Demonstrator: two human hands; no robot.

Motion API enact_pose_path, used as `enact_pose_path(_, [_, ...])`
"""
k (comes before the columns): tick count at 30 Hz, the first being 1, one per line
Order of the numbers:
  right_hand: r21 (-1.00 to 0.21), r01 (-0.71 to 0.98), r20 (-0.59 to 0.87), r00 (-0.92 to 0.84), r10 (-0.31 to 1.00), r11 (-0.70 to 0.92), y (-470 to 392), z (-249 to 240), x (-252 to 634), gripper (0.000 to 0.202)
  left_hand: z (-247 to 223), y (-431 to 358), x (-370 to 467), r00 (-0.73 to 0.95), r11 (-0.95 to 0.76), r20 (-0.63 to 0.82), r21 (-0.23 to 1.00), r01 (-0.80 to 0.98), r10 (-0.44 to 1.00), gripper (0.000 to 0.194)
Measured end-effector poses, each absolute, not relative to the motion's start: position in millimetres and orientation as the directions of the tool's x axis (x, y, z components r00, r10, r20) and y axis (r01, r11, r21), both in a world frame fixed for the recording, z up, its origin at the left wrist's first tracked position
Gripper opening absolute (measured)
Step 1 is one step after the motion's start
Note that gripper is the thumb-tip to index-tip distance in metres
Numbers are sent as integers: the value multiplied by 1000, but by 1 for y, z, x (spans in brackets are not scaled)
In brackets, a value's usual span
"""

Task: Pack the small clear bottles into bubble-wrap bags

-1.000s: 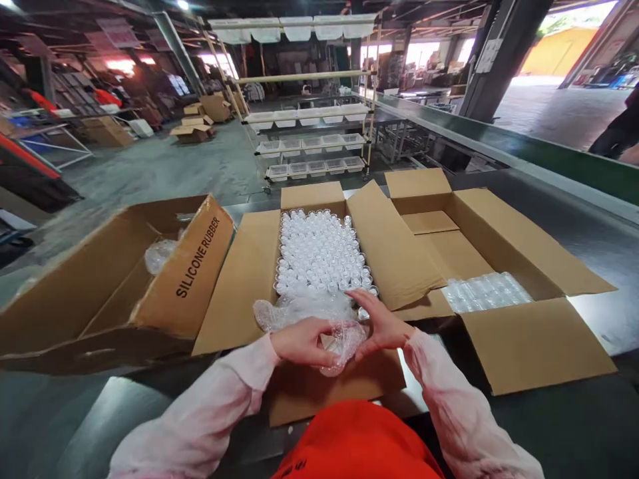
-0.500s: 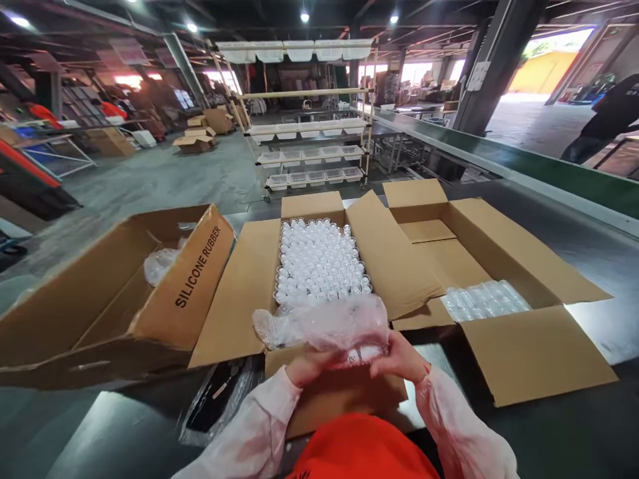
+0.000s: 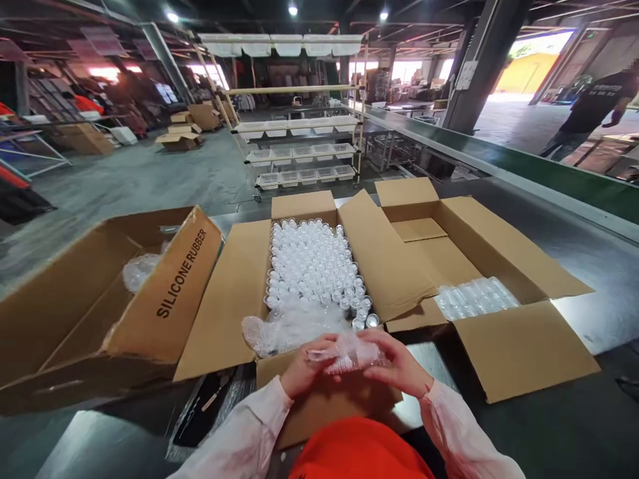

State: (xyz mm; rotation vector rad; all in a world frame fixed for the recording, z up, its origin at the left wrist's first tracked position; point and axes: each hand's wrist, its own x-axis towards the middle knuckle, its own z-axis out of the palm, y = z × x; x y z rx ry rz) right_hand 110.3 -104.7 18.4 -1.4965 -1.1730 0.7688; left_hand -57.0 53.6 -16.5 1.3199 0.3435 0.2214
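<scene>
At six o'clock in the view, just over the near flap of the middle carton [image 3: 234, 299], both hands meet around a small clear plastic pack [image 3: 349, 354]. It's see-through and crinkled, glinting under the lights, with what look like small clear pieces bunched inside; I can't make them out singly. The left hand [image 3: 302, 369] closes its grip on the pack's nine o'clock end, fingers curled round from below, thumb on top. The right hand [image 3: 397, 362] clamps the three o'clock end, fingers wrapped over it. So the pack sits squarely between the two grips, touching both, held just above the carton's near edge.

Right behind it, at twelve o'clock from the hands, a loose clear plastic bag [image 3: 284, 327] lies crumpled on the near rows of small clear vials [image 3: 312, 263] that fill the carton, standing upright and tightly packed. At three o'clock, a second open carton [image 3: 529, 346] holds a clear pack of vials [image 3: 474, 298] in its near corner. At nine o'clock, a carton marked SILICONE RUBBER [image 3: 164, 299] lies tipped on the dark surface [image 3: 589, 266], with a bit of clear plastic inside.
</scene>
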Motion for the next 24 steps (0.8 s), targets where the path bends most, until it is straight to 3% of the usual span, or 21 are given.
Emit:
enact_pose_path(1, [-962, 270, 137, 337, 931, 44, -106, 19, 111, 37, -20, 53, -56, 929, 298, -134, 954, 26, 346, 33])
enact_pose_path(3, [-986, 165, 55, 446, 893, -21, -108, 15, 111, 34, -24, 55, -55, 938, 299, -70, 954, -37, 338, 33])
enact_pose_path(8, [-930, -179, -364, 564, 741, -321, -117, -8, 101, 49, -26, 51, -48, 956, -242, 225, 954, -177, 189, 35])
enact_pose_path(11, [-857, -7, -435, 546, 716, -516, -134, -16, 112, 45, -24, 35, -38, 969, -382, 182, 918, -108, 164, 25])
enact_pose_path(13, [-764, 226, -371, 611, 699, -604, -150, -14, 138, 47, -24, 22, -32, 981, -277, 58, 961, -4, 186, 24])
enact_pose_path(15, [-662, 358, -247, 725, 643, -658, -169, -7, 178, 49, -26, 10, -27, 966, 6, -143, 989, 145, 213, 24])
enact_pose_path(17, [-598, 379, -139, 818, 557, -706, -185, -2, 223, 44, -29, 2, -24, 919, 361, -362, 887, 289, 154, 28])
enact_pose_path(19, [-535, 417, -79, 841, 535, -735, -194, -5, 260, 39, -32, -2, -24, 869, 590, -490, 720, 365, 60, 32])
enact_pose_path(21, [-479, 453, -81, 830, 551, -752, -193, -16, 278, 38, -32, -1, -25, 844, 673, -535, 638, 375, 36, 32])
enact_pose_path(24, [-382, 456, -104, 843, 528, -804, -183, -40, 275, 49, -28, 4, -24, 823, 702, -562, 620, 351, 85, 31])
